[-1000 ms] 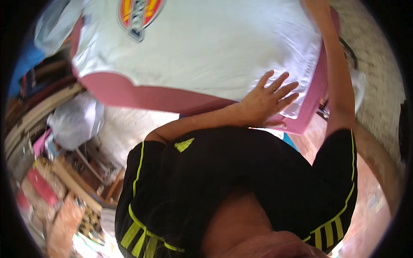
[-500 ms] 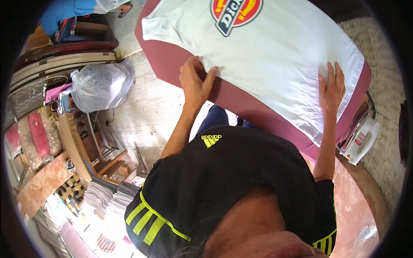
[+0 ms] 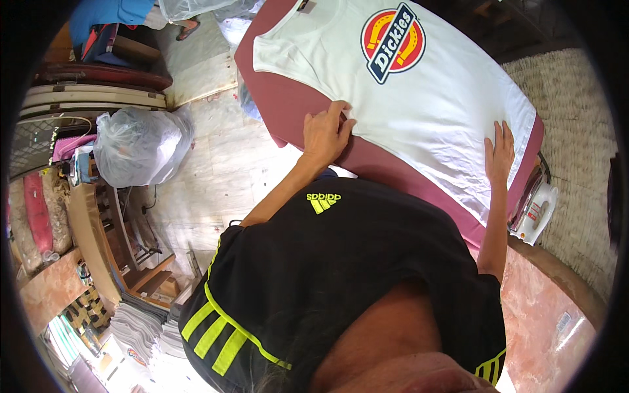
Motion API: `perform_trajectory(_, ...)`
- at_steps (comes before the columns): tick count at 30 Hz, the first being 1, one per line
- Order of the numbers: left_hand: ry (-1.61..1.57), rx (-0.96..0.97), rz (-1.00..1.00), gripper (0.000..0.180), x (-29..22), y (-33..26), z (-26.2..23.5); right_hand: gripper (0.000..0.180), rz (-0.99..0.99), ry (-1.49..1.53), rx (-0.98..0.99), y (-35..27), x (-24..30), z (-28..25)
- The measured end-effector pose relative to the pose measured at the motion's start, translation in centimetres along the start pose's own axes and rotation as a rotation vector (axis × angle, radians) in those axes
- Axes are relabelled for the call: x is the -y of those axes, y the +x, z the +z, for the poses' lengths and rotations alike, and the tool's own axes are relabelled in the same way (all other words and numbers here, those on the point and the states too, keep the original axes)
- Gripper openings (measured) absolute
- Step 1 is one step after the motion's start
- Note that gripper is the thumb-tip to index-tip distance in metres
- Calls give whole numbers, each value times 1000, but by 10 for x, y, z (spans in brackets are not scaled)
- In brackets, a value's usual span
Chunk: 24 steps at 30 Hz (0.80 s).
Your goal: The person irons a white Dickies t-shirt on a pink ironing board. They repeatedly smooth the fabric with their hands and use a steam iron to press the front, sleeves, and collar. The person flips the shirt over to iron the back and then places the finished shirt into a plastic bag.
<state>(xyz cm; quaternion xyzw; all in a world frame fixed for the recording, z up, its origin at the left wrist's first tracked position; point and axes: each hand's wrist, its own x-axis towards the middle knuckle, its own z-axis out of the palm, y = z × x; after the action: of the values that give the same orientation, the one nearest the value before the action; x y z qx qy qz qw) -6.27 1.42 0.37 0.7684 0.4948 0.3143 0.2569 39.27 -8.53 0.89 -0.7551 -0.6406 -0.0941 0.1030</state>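
Observation:
A white sleeveless shirt (image 3: pixel 432 108) lies spread over a padded ironing board (image 3: pixel 295 108) with a dark pink cover. A round red, yellow and dark blue print sits on its upper part. At the shirt's near edge my left hand (image 3: pixel 324 136) is bent, its thumb and fingers pinching the fabric there. Farther right, my right hand (image 3: pixel 500 154) rests flat on the shirt close to its hem, fingers stretched out. Creases run through the cloth between the two hands. Beyond the board's right end stands a white iron (image 3: pixel 538 211), just past my right forearm.
A full clear plastic bag (image 3: pixel 141 145) sits on the floor at left, near wooden frames and cardboard (image 3: pixel 95 226). Stacks of folded grey cloth (image 3: pixel 137 324) are at lower left. A person in a blue garment (image 3: pixel 108 16) shows at the upper left. Woven matting (image 3: pixel 567 118) covers the right side.
My view has shifted, so more of the shirt's print shows. My left hand keeps to the near edge. The right hand stays flat near the hem, its fingers closer together.

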Motion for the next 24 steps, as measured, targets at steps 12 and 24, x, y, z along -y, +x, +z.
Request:
perform_trajectory(12, 362, -356, -16, 38, 150, 146, -95, 57, 345, -63, -56, -32, 56, 21)
perform_trajectory(24, 264, -275, 21, 28, 154, 161, -103, 56, 356, -90, -23, -30, 58, 12)
